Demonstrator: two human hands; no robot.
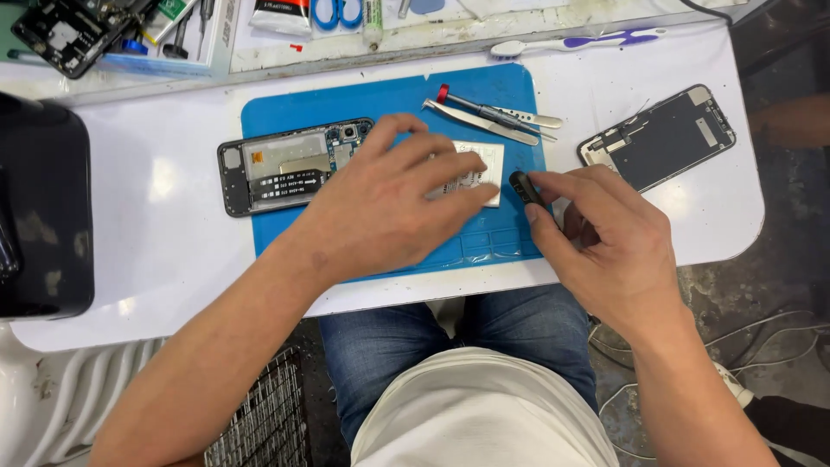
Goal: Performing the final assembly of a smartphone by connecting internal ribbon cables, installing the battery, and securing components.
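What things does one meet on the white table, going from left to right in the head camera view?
Black box at the table's left edge → opened phone body → left hand → small black tool → right hand → detached phone screen.

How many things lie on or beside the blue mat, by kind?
Opened phones: 1
Phone screens: 1
Tweezers: 1
Screwdrivers: 1
Toothbrushes: 1
White flat parts under the left hand: 1
Small black parts in the right hand: 1
Total: 7
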